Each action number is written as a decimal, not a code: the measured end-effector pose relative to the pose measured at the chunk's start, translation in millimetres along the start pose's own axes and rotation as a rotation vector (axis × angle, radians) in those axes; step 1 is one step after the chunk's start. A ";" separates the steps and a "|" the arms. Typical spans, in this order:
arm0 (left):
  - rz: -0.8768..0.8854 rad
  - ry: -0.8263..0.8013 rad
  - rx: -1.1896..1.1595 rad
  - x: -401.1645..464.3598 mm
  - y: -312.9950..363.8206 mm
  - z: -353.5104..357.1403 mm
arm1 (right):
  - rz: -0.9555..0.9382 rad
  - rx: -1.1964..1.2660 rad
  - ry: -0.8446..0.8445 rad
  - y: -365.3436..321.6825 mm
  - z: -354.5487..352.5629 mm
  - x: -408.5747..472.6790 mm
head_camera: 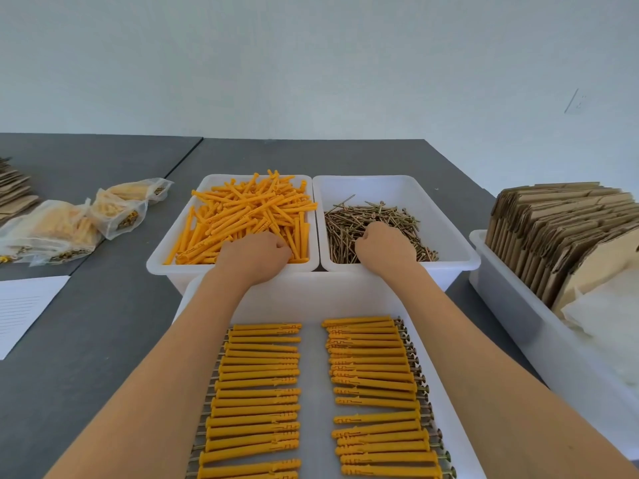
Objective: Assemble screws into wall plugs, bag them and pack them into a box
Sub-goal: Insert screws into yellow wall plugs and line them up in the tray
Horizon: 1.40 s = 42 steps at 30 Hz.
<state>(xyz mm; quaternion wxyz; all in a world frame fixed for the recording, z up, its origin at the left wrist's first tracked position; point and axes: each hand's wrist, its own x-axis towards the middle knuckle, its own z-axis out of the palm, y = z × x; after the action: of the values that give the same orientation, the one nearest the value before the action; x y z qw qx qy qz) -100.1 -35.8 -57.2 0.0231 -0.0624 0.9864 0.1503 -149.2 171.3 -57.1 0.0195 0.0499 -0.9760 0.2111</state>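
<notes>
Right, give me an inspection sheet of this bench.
Surface: grey table.
Job's things: bin of plugs; bin of screws; tray holding two rows of assembled plugs; filled bags; flat cartons in a tub.
Clutter: paper sheet.
Grippers: left hand curled among plugs; right hand curled among screws; what each holds is hidden.
Cables: nothing seen.
Surroundings: pale wall.

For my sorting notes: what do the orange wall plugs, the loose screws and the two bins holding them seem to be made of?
Wall plugs: likely matte plastic, uniform orange, moulded ribs. Screws: metal, seemingly brass-toned plating, dull glints. Bins: white, slightly translucent, smooth plastic with rounded rims.
</notes>
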 end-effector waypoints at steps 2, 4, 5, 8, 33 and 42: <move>0.002 0.001 -0.015 0.0 0.4 0.4 | 0.000 0.042 0.047 0.8 1.3 0.2; -0.002 0.033 -0.040 -0.9 1.7 0.3 | 0.000 0.075 0.112 0.6 2.1 0.1; -0.003 0.055 -0.052 -1.8 2.6 -0.2 | 0.001 0.095 0.148 0.1 1.6 0.3; 0.005 0.068 -0.076 -5.1 4.4 -2.5 | 0.008 0.215 0.280 -1.8 -3.4 1.2; 0.354 0.407 -0.222 -7.1 8.7 4.9 | -0.201 1.176 0.220 -42.3 -8.0 -19.3; 0.380 0.406 -0.236 -8.4 7.8 3.5 | -0.186 1.172 0.231 -43.5 -5.1 -18.2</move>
<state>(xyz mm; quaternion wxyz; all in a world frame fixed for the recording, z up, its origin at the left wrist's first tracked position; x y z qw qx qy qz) -92.7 -26.4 -57.7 -0.2105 0.0924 0.9405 0.2501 -126.5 135.6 -35.6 0.1131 0.1140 -0.6803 0.7151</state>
